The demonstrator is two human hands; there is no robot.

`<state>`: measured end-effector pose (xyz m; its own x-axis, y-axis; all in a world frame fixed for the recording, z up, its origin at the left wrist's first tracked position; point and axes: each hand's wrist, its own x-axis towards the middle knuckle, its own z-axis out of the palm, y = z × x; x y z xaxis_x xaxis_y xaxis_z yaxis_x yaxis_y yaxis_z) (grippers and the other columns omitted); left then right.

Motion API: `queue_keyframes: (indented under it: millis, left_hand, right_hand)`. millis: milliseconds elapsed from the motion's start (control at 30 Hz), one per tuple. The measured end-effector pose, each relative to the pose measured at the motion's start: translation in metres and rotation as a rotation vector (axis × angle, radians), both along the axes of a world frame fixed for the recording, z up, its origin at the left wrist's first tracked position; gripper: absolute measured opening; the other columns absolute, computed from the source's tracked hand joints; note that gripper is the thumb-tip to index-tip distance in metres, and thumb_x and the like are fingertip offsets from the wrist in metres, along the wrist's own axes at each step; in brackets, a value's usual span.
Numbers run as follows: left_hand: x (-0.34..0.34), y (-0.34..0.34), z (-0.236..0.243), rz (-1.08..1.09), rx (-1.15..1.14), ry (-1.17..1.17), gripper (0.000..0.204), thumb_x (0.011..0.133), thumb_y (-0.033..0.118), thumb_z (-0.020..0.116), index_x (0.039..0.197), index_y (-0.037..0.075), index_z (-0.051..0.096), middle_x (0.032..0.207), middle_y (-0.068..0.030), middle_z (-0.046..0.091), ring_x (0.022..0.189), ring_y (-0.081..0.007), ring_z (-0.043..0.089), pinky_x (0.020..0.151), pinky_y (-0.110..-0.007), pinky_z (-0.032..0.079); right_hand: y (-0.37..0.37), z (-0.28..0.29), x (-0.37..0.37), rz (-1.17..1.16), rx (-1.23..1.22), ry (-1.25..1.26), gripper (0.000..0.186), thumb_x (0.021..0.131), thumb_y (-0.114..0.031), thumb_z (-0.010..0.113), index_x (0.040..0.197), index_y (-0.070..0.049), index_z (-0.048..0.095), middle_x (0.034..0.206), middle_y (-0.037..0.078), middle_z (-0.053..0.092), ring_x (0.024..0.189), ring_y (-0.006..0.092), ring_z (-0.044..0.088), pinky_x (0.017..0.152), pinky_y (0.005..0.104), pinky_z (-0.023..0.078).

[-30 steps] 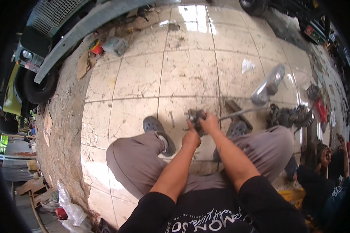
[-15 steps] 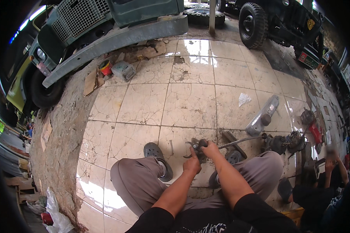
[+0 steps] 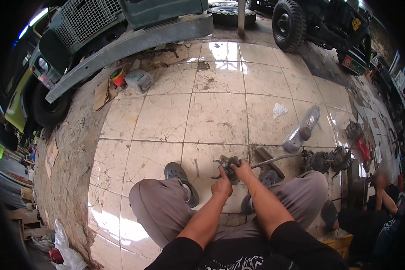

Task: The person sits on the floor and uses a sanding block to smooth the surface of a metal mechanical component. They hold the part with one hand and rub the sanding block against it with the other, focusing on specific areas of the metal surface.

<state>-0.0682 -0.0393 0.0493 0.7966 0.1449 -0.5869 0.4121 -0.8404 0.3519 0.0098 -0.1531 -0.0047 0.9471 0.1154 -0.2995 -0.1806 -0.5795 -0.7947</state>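
Note:
I sit on the tiled floor with my knees bent. Between my feet both hands work on a small dark metal part [image 3: 228, 163] at the end of a long thin metal rod [image 3: 279, 159]. My left hand [image 3: 222, 186] presses on the part's near side with a finger raised against it. My right hand [image 3: 244, 170] grips the part where the rod joins it. The rod runs to the right toward a dark greasy assembly [image 3: 321, 160] lying on the floor.
A grey metal casting [image 3: 301, 129] lies on the tiles to the right, with more dark parts [image 3: 353, 130] beyond. Another person [image 3: 373, 211] crouches at the right edge. A vehicle's grey bumper [image 3: 130, 42] and a tyre [image 3: 289, 18] stand at the far side. A red can [image 3: 117, 77] sits near the bumper.
My head has tilted up, so the vehicles and bumper have come into view and my hands sit lower in the picture. Both hands stay on the metal part.

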Motion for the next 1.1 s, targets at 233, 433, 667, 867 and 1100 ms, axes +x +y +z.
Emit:
queue_keyframes:
  millis: [233,433,667,867,1100]
  left_hand:
    - [0.003,-0.001,-0.002,0.006,0.007,0.029,0.107,0.08,0.014,0.062,0.147,0.001,-0.021,0.112,-0.0221,0.066,0.098,-0.0354,0.067,0.085,-0.046,0.051]
    - [0.008,0.002,0.006,0.011,-0.001,0.015,0.106,0.081,0.014,0.061,0.147,0.001,-0.021,0.112,-0.0215,0.066,0.097,-0.0344,0.067,0.086,-0.045,0.051]
    - [0.0,-0.004,-0.005,0.015,0.03,-0.027,0.107,0.08,0.013,0.062,0.147,0.0,-0.02,0.108,-0.021,0.068,0.094,-0.0348,0.068,0.082,-0.046,0.052]
    - [-0.001,-0.003,-0.016,0.006,0.004,-0.045,0.108,0.079,0.011,0.064,0.147,0.0,-0.02,0.102,-0.0213,0.069,0.088,-0.0348,0.069,0.078,-0.044,0.053]
    - [0.001,-0.001,-0.01,-0.014,-0.022,-0.037,0.102,0.08,0.009,0.059,0.146,-0.005,-0.018,0.101,-0.0254,0.068,0.088,-0.0386,0.068,0.078,-0.047,0.053]
  right_hand:
    - [0.008,0.006,-0.002,-0.033,-0.131,-0.023,0.043,0.08,-0.031,0.071,0.104,0.004,0.062,0.101,0.026,0.066,0.099,0.0404,0.063,0.084,0.0429,0.048]
    - [0.021,0.023,0.0,-0.169,-0.083,0.047,0.041,0.08,-0.031,0.071,0.103,0.003,0.064,0.101,0.025,0.067,0.099,0.0393,0.064,0.084,0.0431,0.049]
    - [0.012,-0.002,-0.006,-0.16,-0.064,0.065,0.043,0.082,-0.033,0.069,0.108,0.001,0.064,0.107,0.023,0.066,0.104,0.04,0.062,0.087,0.0446,0.049]
    - [0.012,-0.012,-0.007,-0.135,-0.199,0.037,0.047,0.084,-0.044,0.063,0.111,-0.005,0.064,0.11,0.023,0.065,0.106,0.0404,0.061,0.089,0.0462,0.048]
    - [0.015,-0.007,0.003,-0.157,-0.203,0.032,0.045,0.082,-0.041,0.065,0.101,0.0,0.065,0.101,0.023,0.067,0.1,0.0422,0.062,0.086,0.0458,0.048]
